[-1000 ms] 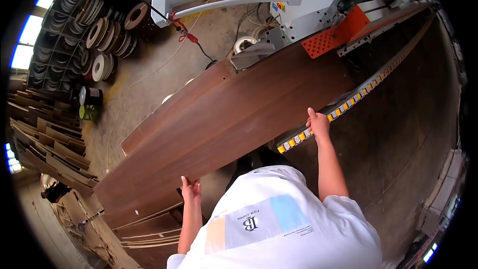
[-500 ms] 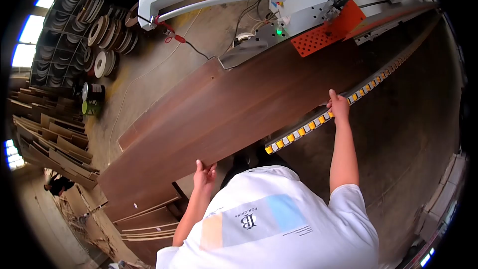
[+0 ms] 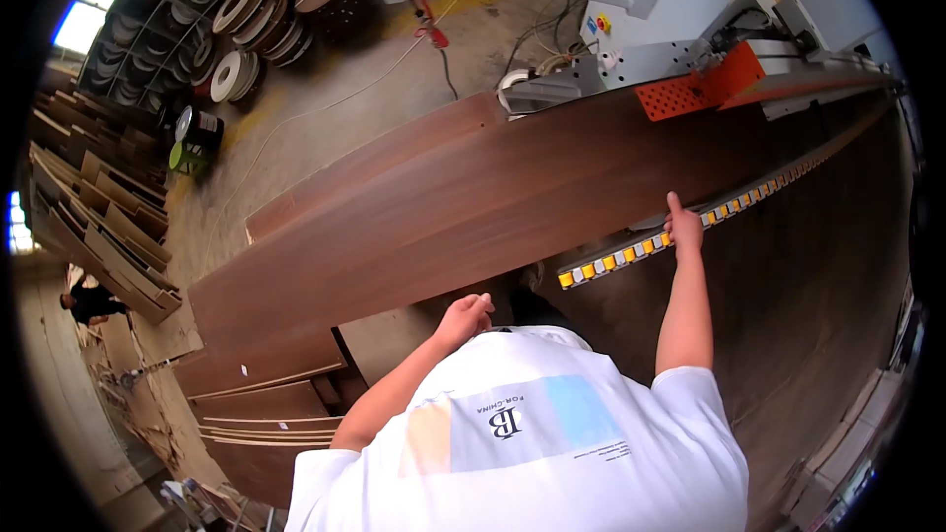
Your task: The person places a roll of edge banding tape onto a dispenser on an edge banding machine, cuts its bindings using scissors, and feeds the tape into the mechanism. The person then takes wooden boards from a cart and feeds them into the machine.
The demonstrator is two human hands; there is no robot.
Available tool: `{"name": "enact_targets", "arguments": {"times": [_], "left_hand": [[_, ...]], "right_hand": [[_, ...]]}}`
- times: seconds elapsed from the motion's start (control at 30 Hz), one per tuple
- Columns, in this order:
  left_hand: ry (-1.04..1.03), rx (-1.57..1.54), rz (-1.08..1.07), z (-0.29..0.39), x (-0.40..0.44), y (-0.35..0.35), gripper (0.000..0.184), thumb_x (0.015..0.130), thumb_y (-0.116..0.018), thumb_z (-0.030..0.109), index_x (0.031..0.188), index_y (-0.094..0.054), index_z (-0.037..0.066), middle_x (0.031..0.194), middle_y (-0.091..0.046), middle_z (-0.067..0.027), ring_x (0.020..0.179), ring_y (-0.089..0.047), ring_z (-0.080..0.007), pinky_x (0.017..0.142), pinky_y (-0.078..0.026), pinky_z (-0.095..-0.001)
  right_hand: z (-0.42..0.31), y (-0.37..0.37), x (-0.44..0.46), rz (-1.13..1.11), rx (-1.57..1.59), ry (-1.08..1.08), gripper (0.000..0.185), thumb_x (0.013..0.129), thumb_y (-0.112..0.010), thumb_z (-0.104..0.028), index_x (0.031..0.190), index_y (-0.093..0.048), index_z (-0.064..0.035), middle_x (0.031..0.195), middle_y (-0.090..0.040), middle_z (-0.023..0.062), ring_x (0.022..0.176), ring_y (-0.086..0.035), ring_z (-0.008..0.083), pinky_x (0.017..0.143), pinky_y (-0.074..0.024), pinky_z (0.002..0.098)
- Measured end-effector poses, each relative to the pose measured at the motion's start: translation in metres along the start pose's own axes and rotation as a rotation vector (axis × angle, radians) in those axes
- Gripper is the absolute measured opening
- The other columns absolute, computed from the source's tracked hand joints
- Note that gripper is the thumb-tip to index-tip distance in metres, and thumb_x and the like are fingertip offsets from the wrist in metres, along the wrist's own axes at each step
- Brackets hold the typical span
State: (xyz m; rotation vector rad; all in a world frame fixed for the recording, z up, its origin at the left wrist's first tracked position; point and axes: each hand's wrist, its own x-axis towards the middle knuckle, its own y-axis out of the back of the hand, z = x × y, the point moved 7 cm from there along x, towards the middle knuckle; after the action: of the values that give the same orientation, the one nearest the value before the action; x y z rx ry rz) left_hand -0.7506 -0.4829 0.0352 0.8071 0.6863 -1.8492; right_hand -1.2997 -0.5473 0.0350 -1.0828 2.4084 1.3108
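A long brown wooden board runs from the lower left up to the machine at the upper right. At its near edge, my right hand grips the board, thumb on the top face and fingers curled at the edge beside the roller rail. My left hand is off the board, just in front of my waist, its fingers curled in and nothing visible in them. The rail, with yellow and grey rollers, slants along the board's near side under my right hand.
An edge-banding machine with an orange perforated guard stands at the far side. Several boards are stacked at lower left. Tape rolls fill a rack, leftover panels lean below, and another person is far left.
My left hand has come off the board's near edge and drawn in toward my waist, its fingers closing. My right hand stays at the board's edge. The view has shifted somewhat.
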Motion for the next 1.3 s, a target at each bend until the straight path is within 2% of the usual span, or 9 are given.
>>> {"name": "enact_targets", "arguments": {"times": [0.07, 0.2, 0.3, 0.47, 0.57, 0.8, 0.87, 1.07, 1.3], "left_hand": [[-0.052, 0.048, 0.008, -0.007, -0.011, 0.010, 0.041, 0.108, -0.052, 0.041, 0.103, -0.065, 0.002, 0.075, -0.067, -0.0073, 0.059, -0.054, -0.0112, 0.057, -0.043, -0.0263], [-0.021, -0.206, 0.180, -0.030, -0.044, 0.082, 0.041, 0.108, -0.052, 0.042, 0.106, -0.065, 0.003, 0.074, -0.065, -0.0070, 0.058, -0.055, -0.0130, 0.056, -0.046, -0.0272], [-0.047, -0.369, 0.376, -0.055, -0.080, 0.149, 0.044, 0.107, -0.053, 0.046, 0.108, -0.064, 0.003, 0.073, -0.065, -0.0058, 0.056, -0.055, -0.0116, 0.053, -0.044, -0.0253], [-0.070, -0.617, 0.585, -0.110, -0.121, 0.251, 0.044, 0.105, -0.057, 0.049, 0.108, -0.062, 0.005, 0.072, -0.064, -0.0026, 0.054, -0.053, -0.0089, 0.051, -0.042, -0.0237], [-0.134, -0.660, 0.638, -0.121, -0.124, 0.283, 0.046, 0.105, -0.057, 0.050, 0.104, -0.062, 0.005, 0.070, -0.063, -0.0018, 0.054, -0.052, -0.0085, 0.050, -0.041, -0.0230], [-0.061, -0.581, 0.505, -0.106, -0.087, 0.246, 0.046, 0.106, -0.054, 0.049, 0.096, -0.062, 0.005, 0.069, -0.066, -0.0039, 0.053, -0.054, -0.0102, 0.049, -0.043, -0.0249], [-0.040, -0.571, 0.479, -0.098, -0.080, 0.228, 0.046, 0.106, -0.054, 0.049, 0.098, -0.062, 0.004, 0.070, -0.066, -0.0050, 0.053, -0.054, -0.0108, 0.050, -0.045, -0.0261], [-0.033, -0.599, 0.395, -0.074, -0.058, 0.179, 0.046, 0.108, -0.052, 0.044, 0.103, -0.063, 0.000, 0.070, -0.066, -0.0073, 0.056, -0.056, -0.0126, 0.055, -0.048, -0.0292], [-0.087, -0.380, 0.043, -0.052, -0.053, 0.150, 0.042, 0.108, -0.052, 0.039, 0.106, -0.067, 0.000, 0.078, -0.070, -0.0063, 0.065, -0.060, -0.0118, 0.063, -0.051, -0.0278]], "right_hand": [[-0.007, -0.033, -0.043, -0.073, -0.019, -0.012, 0.067, 0.091, -0.068, -0.065, 0.073, -0.066, -0.0012, 0.058, -0.058, 0.0035, 0.044, -0.048, 0.0114, 0.045, -0.0385, 0.0283], [-0.017, -0.106, -0.130, -0.212, 0.035, 0.025, 0.062, 0.091, -0.073, -0.059, 0.073, -0.068, 0.0010, 0.058, -0.060, 0.0047, 0.041, -0.048, 0.0106, 0.041, -0.0358, 0.0261], [-0.029, -0.154, -0.187, -0.338, 0.037, 0.044, 0.061, 0.091, -0.073, -0.057, 0.073, -0.069, 0.0014, 0.058, -0.062, 0.0056, 0.043, -0.050, 0.0117, 0.044, -0.0392, 0.0274], [-0.046, -0.201, -0.256, -0.476, -0.028, 0.014, 0.059, 0.093, -0.071, -0.056, 0.077, -0.071, 0.0010, 0.059, -0.062, 0.0054, 0.045, -0.049, 0.0122, 0.046, -0.0391, 0.0281], [-0.048, -0.221, -0.287, -0.539, -0.015, -0.037, 0.056, 0.096, -0.069, -0.053, 0.079, -0.071, 0.0000, 0.060, -0.061, 0.0044, 0.045, -0.047, 0.0117, 0.045, -0.0366, 0.0277], [-0.033, -0.220, -0.263, -0.469, 0.298, -0.111, 0.048, 0.096, -0.072, -0.049, 0.076, -0.066, -0.0053, 0.060, -0.059, -0.0003, 0.039, -0.039, 0.0049, 0.038, -0.0245, 0.0207], [-0.031, -0.209, -0.247, -0.426, 0.297, -0.118, 0.048, 0.096, -0.073, -0.049, 0.076, -0.066, -0.0057, 0.060, -0.059, -0.0011, 0.040, -0.039, 0.0044, 0.038, -0.0246, 0.0211], [-0.027, -0.178, -0.209, -0.354, 0.288, -0.136, 0.044, 0.096, -0.072, -0.053, 0.072, -0.058, -0.0175, 0.060, -0.053, -0.0099, 0.041, -0.035, -0.0003, 0.038, -0.0230, 0.0177], [-0.011, -0.144, -0.163, -0.215, 0.325, -0.244, 0.049, 0.091, -0.072, -0.062, 0.075, -0.055, -0.0194, 0.061, -0.049, -0.0107, 0.043, -0.036, 0.0004, 0.039, -0.0221, 0.0186]]}}
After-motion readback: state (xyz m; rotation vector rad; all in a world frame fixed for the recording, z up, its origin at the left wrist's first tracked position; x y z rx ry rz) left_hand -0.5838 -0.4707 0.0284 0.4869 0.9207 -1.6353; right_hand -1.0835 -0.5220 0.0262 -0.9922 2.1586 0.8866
